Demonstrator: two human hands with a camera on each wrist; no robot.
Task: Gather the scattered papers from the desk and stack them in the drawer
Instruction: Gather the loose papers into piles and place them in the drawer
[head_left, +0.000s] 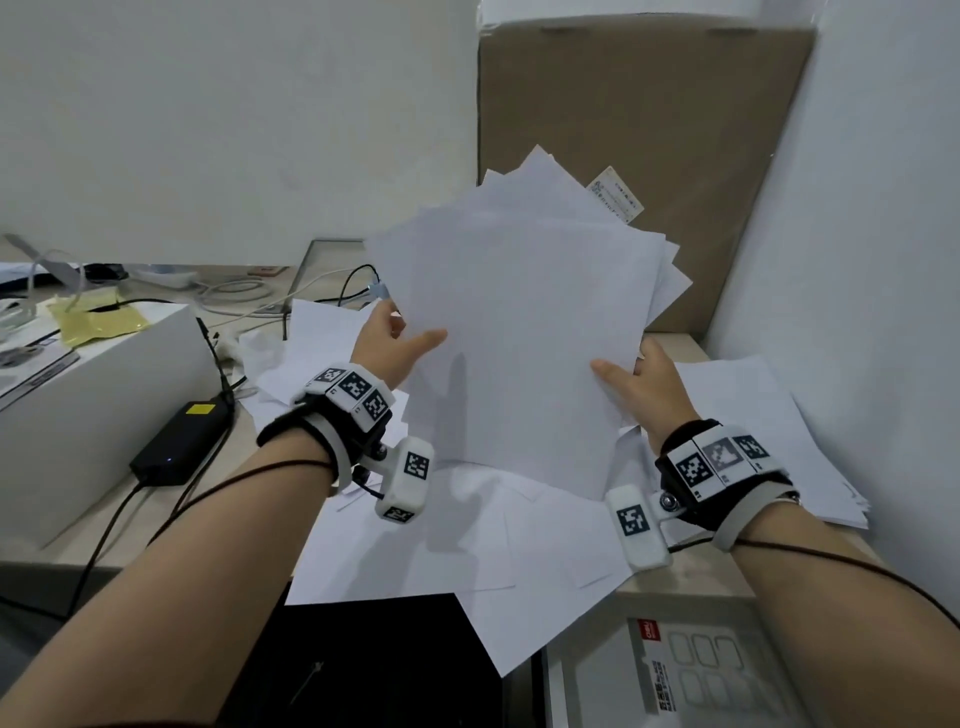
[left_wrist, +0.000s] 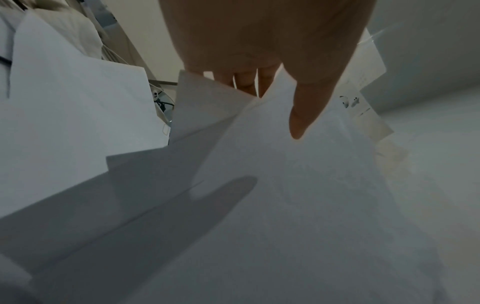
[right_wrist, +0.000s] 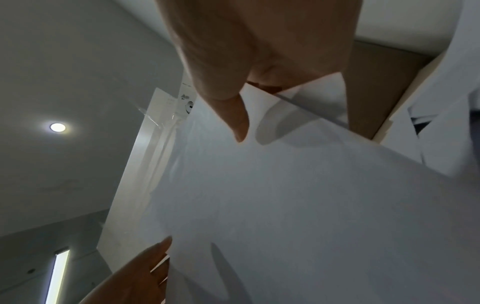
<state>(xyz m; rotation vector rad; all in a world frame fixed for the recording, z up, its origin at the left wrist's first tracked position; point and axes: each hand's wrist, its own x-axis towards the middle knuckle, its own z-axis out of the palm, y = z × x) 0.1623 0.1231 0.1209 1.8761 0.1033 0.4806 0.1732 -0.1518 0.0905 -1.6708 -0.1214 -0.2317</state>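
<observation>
A ragged sheaf of white papers (head_left: 524, 332) stands upright above the desk, its sheets fanned out at the top. My left hand (head_left: 395, 340) pinches its left edge, thumb on the front face and fingers behind. My right hand (head_left: 641, 374) pinches the right edge the same way. The left wrist view shows the thumb on the papers (left_wrist: 298, 185) and fingers behind them. In the right wrist view my right thumb lies on the sheaf (right_wrist: 285, 195), and my left hand (right_wrist: 145, 269) shows at the bottom. More loose papers (head_left: 467, 535) lie scattered on the desk below. The drawer is not in view.
A white box (head_left: 93, 395) and a black power adapter (head_left: 182, 441) with cables lie on the left. A brown cardboard box (head_left: 644, 114) stands behind. Another paper pile (head_left: 763, 426) lies at the right wall. A black item (head_left: 384, 670) and a grey machine (head_left: 691, 670) sit in front.
</observation>
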